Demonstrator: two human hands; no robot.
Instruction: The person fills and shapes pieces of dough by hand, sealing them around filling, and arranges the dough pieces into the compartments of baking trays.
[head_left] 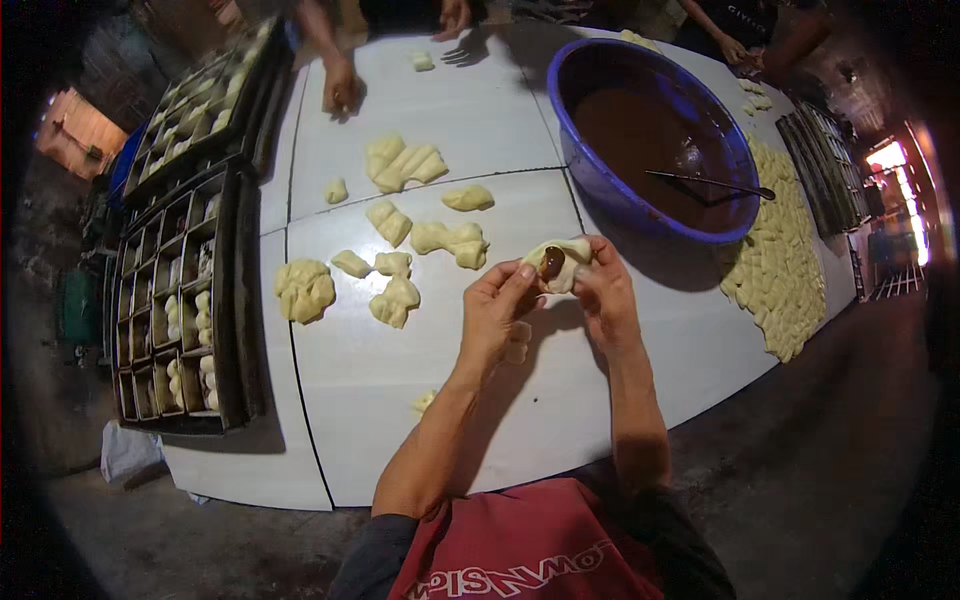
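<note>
Between my two hands, above the white table (400,440), is a flattened piece of dough (570,272) with a dollop of brown filling (551,262) on it. My left hand (497,305) pinches its left edge, the thumb close to the filling. On the opposite edge, my right hand (608,295) has its fingers closed around the dough. Small dough pieces (517,343) lie under my left wrist. Farther left, several pale dough lumps (395,300) are scattered over the tabletop, some stuck together in clusters.
A blue basin (655,215) of brown filling stands at the right, a long-handled utensil (710,183) resting in it. Many dough pieces (775,260) cover the right side. Compartmented trays (185,310) with dough line the left edge. Other people's hands (341,88) are across the table.
</note>
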